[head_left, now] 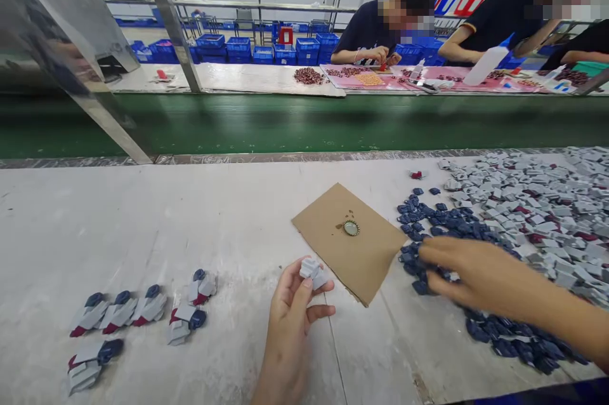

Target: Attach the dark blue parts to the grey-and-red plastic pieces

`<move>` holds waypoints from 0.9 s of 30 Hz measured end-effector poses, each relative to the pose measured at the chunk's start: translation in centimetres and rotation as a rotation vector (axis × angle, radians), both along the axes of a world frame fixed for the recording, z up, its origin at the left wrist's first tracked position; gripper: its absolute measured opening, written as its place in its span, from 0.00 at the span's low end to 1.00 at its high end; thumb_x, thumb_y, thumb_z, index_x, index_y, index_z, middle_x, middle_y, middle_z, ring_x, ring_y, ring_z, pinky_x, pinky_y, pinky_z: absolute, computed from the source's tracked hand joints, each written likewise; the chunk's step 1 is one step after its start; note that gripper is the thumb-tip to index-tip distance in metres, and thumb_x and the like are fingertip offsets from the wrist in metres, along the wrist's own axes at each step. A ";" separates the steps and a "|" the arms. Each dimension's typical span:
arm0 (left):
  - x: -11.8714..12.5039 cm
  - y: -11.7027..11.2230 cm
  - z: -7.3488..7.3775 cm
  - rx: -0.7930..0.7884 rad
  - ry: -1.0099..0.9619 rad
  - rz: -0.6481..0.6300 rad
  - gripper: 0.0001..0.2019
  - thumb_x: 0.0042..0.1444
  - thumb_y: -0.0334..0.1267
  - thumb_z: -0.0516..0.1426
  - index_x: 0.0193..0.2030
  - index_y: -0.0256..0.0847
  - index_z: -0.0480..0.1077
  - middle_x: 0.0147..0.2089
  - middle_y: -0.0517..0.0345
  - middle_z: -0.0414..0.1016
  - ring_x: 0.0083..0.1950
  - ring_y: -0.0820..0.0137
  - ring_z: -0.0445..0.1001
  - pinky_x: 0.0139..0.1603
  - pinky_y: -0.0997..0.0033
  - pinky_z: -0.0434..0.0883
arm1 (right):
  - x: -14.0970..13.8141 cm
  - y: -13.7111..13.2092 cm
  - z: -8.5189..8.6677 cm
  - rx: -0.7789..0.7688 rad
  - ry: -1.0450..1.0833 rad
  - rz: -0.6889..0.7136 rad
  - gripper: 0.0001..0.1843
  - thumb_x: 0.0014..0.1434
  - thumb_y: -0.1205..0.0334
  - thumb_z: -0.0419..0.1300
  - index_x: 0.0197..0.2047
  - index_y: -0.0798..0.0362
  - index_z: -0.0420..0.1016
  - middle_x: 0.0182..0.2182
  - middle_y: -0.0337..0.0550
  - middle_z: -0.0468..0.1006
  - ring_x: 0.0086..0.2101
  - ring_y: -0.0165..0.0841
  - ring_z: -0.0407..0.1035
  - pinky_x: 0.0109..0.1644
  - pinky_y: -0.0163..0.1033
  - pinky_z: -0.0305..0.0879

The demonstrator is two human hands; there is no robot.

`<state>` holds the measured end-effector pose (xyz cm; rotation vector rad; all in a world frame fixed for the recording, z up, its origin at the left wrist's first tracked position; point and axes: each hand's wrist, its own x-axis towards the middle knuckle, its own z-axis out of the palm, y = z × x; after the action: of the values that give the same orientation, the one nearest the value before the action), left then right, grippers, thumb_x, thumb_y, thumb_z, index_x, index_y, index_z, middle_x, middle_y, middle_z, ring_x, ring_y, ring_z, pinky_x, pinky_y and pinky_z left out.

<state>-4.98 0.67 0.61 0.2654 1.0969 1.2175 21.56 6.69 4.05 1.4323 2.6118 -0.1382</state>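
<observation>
Between the thumb and fingers of my left hand (297, 322) is a light grey plastic part (313, 272), held above the table near a piece of brown cardboard (342, 259). A bottle cap (351, 228) lies on that cardboard with some dark spots around it. My right hand (461, 268), blurred by motion, reaches over a heap of dark blue plastic parts (457, 222); its fingertips are smeared, so I cannot tell whether they grip one. At the left lie several assembled pieces (118, 313) in grey, dark red and dark blue.
A large pile of grey and dark red parts (537, 202) covers the table's right side. Beyond the table runs a green conveyor belt (266, 122). A metal post (166, 18) rises at the left. Across the belt, people (368, 33) work at a bench with small parts (308, 76).
</observation>
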 end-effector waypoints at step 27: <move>0.0 0.0 -0.2 0.063 0.023 0.160 0.13 0.41 0.36 0.67 0.36 0.41 0.73 0.52 0.53 0.72 0.42 0.71 0.73 0.37 0.77 0.72 | -5.0 -4.0 -0.5 -0.308 0.607 -0.062 0.16 0.61 0.66 0.45 0.44 0.45 0.71 0.40 0.47 0.71 0.37 0.35 0.69 0.35 0.36 0.66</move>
<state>-4.96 0.67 0.36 0.2433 1.1172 1.3964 16.56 2.72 3.54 1.5325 2.7981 -1.0865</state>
